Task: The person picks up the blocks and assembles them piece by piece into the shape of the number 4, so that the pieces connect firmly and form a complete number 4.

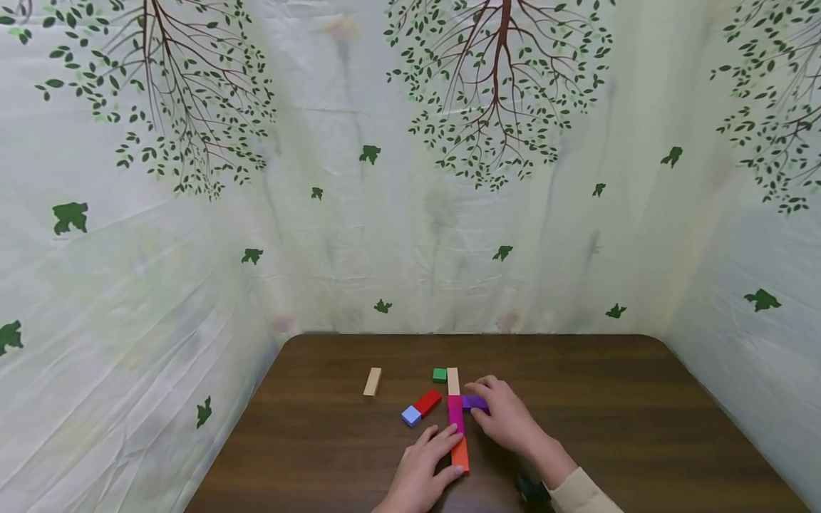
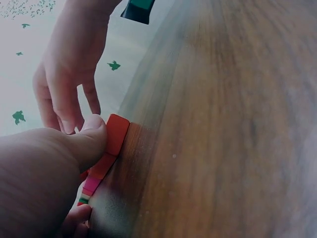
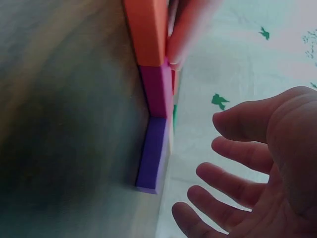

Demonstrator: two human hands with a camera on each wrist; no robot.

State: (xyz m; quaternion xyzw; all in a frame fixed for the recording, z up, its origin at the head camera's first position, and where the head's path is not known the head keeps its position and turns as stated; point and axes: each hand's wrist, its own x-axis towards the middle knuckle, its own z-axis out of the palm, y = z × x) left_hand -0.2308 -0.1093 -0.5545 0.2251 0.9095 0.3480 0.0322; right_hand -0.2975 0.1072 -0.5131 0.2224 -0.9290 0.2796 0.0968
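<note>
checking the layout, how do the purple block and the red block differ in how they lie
The purple block abuts the magenta block, the red block the light blue block. The purple block juts out sideways, while the red block lies slanted. The right hand is close to the purple block, farther from the red block. Both are oblong and lie on the table.

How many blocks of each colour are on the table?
Tan blocks: 2
Green block: 1
Red block: 1
Light blue block: 1
Magenta block: 1
Purple block: 1
Orange block: 1
Total: 8
</note>
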